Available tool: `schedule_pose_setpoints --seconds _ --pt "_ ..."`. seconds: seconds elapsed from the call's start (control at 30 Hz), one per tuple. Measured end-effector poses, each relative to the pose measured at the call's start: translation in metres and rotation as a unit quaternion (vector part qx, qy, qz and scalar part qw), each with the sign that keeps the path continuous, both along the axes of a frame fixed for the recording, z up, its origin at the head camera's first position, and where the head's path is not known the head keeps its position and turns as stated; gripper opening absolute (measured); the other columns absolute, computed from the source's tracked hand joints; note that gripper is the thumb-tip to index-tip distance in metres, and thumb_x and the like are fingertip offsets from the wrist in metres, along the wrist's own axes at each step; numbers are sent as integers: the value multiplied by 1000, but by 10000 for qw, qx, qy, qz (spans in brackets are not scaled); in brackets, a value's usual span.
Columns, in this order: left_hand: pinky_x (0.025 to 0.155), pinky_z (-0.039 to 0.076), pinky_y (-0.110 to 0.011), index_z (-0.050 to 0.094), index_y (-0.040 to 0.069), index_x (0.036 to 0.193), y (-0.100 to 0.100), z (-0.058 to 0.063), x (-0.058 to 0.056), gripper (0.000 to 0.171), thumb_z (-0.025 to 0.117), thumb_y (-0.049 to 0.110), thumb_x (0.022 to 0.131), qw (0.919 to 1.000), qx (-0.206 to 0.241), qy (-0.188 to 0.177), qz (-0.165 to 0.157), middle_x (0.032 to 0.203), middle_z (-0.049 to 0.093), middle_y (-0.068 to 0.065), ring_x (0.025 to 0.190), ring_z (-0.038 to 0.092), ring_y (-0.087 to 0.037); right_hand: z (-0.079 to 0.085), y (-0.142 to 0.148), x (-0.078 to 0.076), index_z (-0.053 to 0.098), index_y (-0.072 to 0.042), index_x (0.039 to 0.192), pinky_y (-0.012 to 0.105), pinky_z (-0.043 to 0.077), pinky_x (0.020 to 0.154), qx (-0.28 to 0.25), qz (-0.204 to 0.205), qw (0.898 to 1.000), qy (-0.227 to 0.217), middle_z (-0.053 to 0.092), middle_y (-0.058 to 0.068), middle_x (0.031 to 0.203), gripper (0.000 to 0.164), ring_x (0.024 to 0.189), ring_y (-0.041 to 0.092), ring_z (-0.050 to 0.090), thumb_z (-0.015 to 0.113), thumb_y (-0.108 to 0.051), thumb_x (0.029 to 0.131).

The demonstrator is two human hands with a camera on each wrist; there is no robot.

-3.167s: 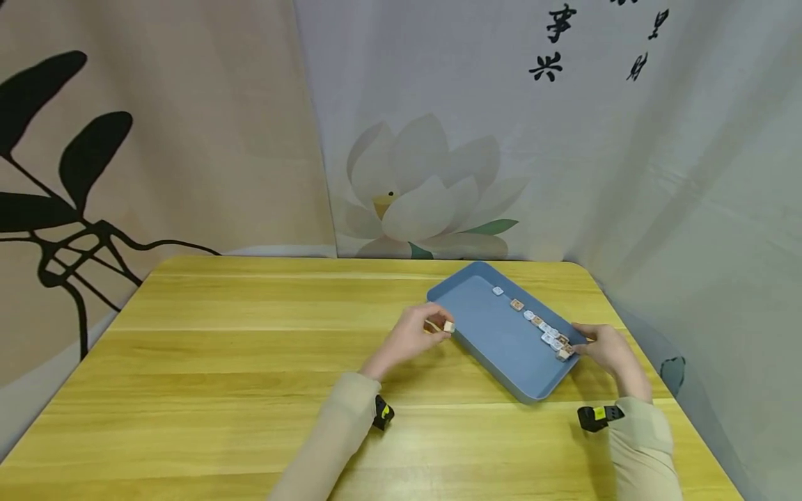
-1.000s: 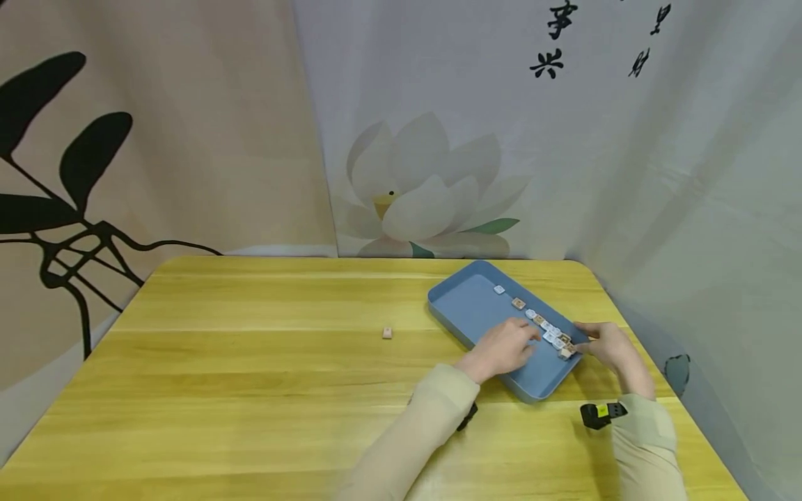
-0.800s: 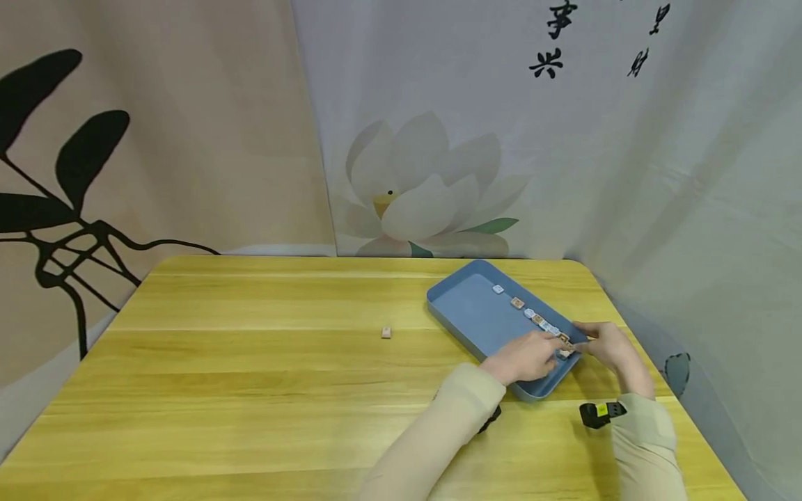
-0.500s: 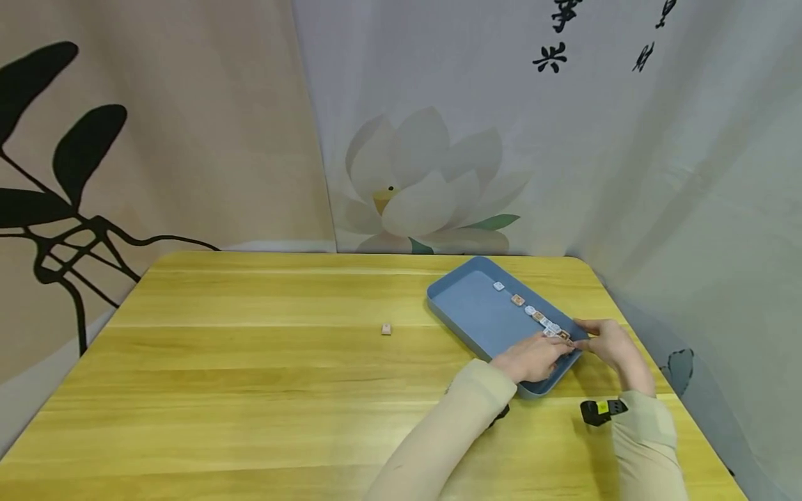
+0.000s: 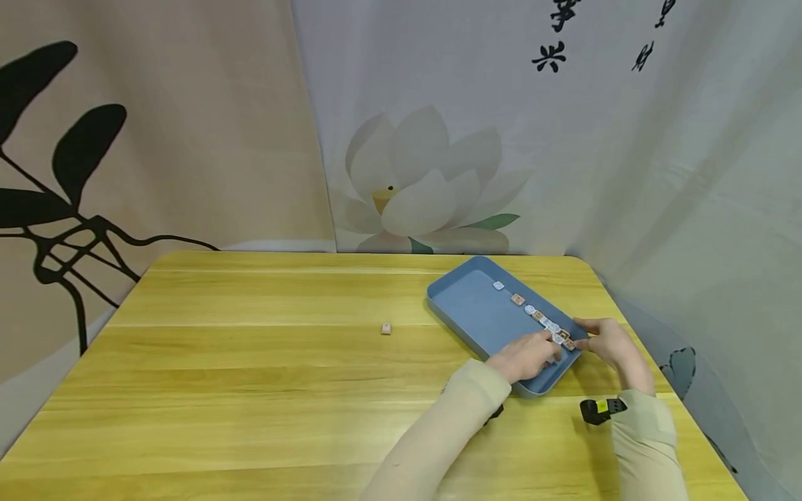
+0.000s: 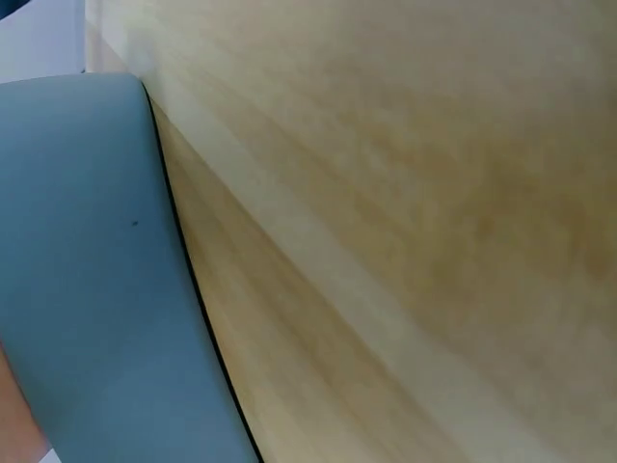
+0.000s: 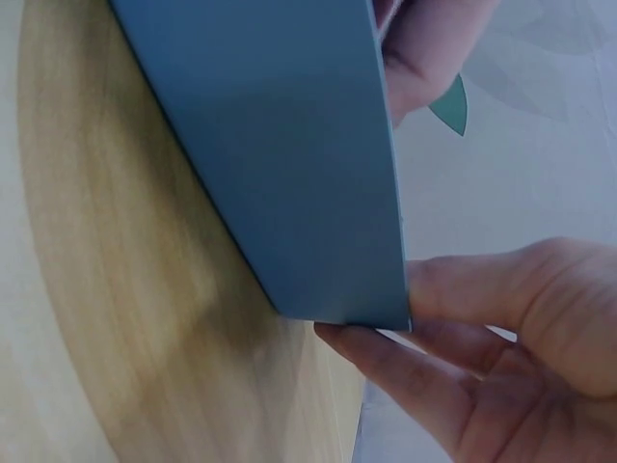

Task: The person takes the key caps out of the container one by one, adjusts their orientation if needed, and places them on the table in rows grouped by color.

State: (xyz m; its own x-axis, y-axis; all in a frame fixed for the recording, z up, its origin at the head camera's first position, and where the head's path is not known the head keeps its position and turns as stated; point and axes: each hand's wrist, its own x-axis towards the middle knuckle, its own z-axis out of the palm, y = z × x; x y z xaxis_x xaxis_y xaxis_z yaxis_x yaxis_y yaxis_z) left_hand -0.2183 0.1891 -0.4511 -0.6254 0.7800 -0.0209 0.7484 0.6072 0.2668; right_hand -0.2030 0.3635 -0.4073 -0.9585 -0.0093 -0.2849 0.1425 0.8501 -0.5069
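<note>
Lotus-printed cloth backdrop (image 5: 426, 125) — yellow wood-grained table (image 5: 250, 376) before it

Shows pale fabric backdrop (image 5: 219, 118) across the top, with white printed lotus (image 5: 426, 191) upper centre, black-leaved printed plant (image 5: 88, 156) upper left.

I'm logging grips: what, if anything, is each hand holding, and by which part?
The right hand holds the tray by its rim, at the right corner. Whether the left hand holds anything can't be told.
</note>
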Motion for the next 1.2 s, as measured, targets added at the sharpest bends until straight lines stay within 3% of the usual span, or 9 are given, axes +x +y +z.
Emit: schedule_pose_setpoints --seconds 0.13,0.33,0.63,0.87,1.07,1.2 --pt "86 46 -8 66 29 117 -4 1 -2 25 57 23 95 9999 74 28 -113 118 62 14 105 60 1 -1 0 0 36 9 140 62 40 98 1 -26 10000 -30 34 38 140 57 127 56 33 60 -8 91" --pt "80 45 -4 68 23 116 -19 4 -7 25 58 22 93 9956 802 -374 -306 117 65 10 101 61 2 -1 -1 -1 37 8 140 62 40 98 22 -38 10000 -41 34 38 140 57 127 56 33 60 -9 91" --pt "71 44 -2 71 11 104 -46 6 -5 20 67 17 86 9749 2042 -783 -422 100 69 1 86 64 -1 -1 -1 -2 39 7 139 63 37 100 154 -74 9998 36 36 37 139 57 128 56 33 62 -9 89" --pt "68 46 -2 69 9 103 -61 6 0 19 68 14 85 9593 2615 -997 -382 99 72 -1 82 66 1 0 -1 -1 38 6 140 64 36 101 134 -173 9998 -31 35 37 140 58 128 56 31 61 -10 89" --pt "73 46 -1 70 8 109 -74 9 5 29 72 15 81 9518 2956 -751 -311 99 70 -1 83 64 0 -1 -2 -1 38 6 140 64 35 102 26 -253 9996 -74 33 37 141 58 129 56 30 61 -9 89" --pt "74 47 -2 70 5 103 -87 14 8 26 74 12 79 9386 3324 -919 -134 97 70 -4 82 65 -3 -2 -1 0 37 6 140 64 34 103 -13 -268 9996 -91 33 37 141 58 129 56 30 61 -9 89"
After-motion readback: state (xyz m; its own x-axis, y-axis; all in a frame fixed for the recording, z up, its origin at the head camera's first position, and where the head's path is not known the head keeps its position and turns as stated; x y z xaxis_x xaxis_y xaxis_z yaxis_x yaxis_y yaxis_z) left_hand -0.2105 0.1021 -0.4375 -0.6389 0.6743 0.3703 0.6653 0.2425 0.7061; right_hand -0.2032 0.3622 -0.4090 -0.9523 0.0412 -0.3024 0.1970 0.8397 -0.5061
